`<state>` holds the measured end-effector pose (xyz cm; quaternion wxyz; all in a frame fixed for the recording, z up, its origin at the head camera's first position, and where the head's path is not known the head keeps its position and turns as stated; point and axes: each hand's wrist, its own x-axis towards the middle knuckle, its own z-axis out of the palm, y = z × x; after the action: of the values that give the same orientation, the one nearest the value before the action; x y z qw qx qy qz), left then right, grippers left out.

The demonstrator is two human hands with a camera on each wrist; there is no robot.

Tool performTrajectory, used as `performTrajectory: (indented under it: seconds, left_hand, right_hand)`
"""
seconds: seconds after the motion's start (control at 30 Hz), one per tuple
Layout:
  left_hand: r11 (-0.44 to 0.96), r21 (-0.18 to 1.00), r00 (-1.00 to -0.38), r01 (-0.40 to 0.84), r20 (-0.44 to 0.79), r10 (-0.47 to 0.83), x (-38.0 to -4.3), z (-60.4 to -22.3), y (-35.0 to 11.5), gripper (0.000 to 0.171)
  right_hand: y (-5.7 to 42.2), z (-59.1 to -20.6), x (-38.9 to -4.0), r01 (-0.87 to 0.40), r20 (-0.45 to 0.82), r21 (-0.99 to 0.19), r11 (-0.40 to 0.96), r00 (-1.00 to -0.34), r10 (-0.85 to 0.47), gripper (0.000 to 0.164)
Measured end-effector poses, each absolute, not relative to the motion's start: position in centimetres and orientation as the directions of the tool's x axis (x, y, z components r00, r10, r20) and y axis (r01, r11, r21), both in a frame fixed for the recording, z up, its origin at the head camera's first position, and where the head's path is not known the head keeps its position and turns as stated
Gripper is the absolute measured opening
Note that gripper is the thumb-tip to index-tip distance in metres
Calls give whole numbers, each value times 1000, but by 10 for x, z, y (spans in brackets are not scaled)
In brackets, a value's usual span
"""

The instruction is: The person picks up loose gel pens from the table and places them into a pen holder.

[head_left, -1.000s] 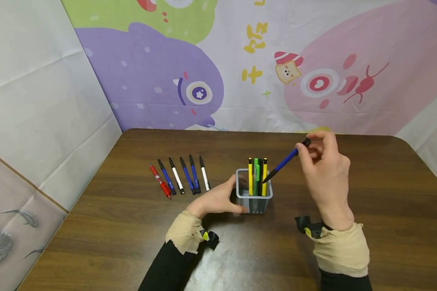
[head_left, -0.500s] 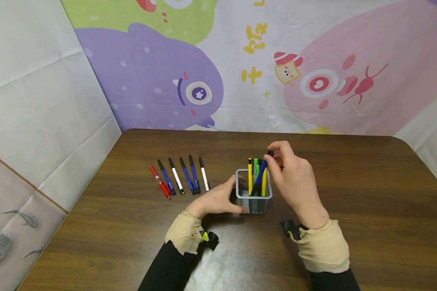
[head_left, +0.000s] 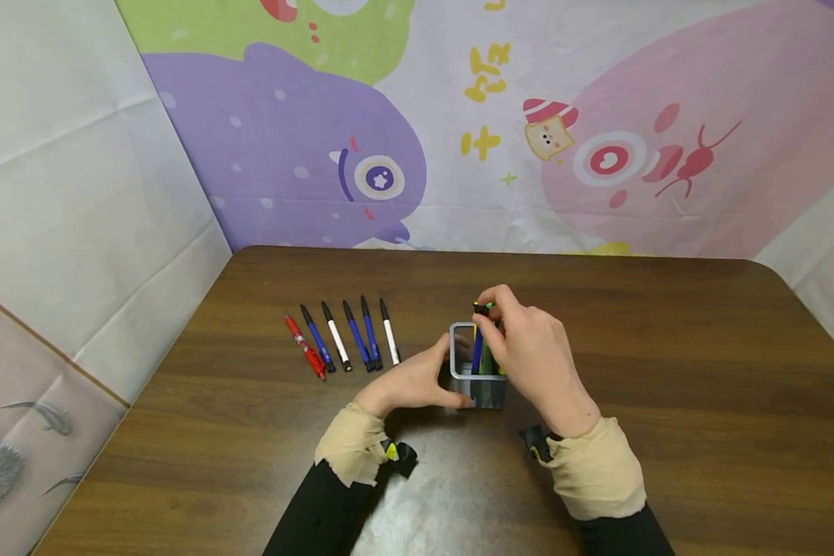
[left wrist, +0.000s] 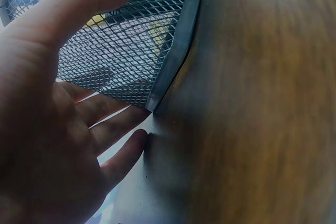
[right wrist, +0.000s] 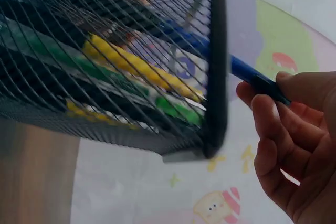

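A grey mesh pen holder (head_left: 488, 392) stands upright on the table. My left hand (head_left: 410, 378) holds its left side, thumb across the mesh in the left wrist view and the other fingers round the adjoining side. Thumb and fingertips of my right hand (head_left: 538, 355) pinch a blue pen (head_left: 477, 351) by its black end above the rim. The pen's lower part is inside the holder, seen through the mesh in the right wrist view. Beside it in the holder are a green pen (right wrist: 178, 109) and a yellow pen (right wrist: 142, 69); my right hand partly hides them in the head view.
On the brown table (head_left: 181, 432), left of the holder, lies a row of pens: a red pen (head_left: 306, 347), several blue ones and two white ones. A cartoon-printed cloth (head_left: 285, 147) hangs behind the table's far edge.
My right hand has moved left and down with the blue pen, bringing it from right of the holder into it and turning it nearly upright. The left hand and holder have stayed put.
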<state>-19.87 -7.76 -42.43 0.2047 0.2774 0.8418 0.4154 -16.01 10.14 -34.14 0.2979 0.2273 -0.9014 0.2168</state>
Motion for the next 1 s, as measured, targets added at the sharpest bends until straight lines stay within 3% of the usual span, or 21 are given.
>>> performTrajectory:
  seconds: [0.43, 0.8, 1.0]
  left_hand:
    - [515, 810, -769, 281, -130, 626, -199, -425, -78, 85]
    - [533, 805, -767, 261, -162, 621, -198, -424, -79, 95]
    - [534, 801, -768, 270, -155, 621, -198, -423, -78, 93]
  right_hand:
    - [92, -358, -165, -511, 598, -271, 816, -753, -274, 16]
    - [92, -367, -172, -462, 539, -255, 849, -797, -272, 31]
    - [94, -370, -173, -465, 530, -274, 842, -803, -271, 34]
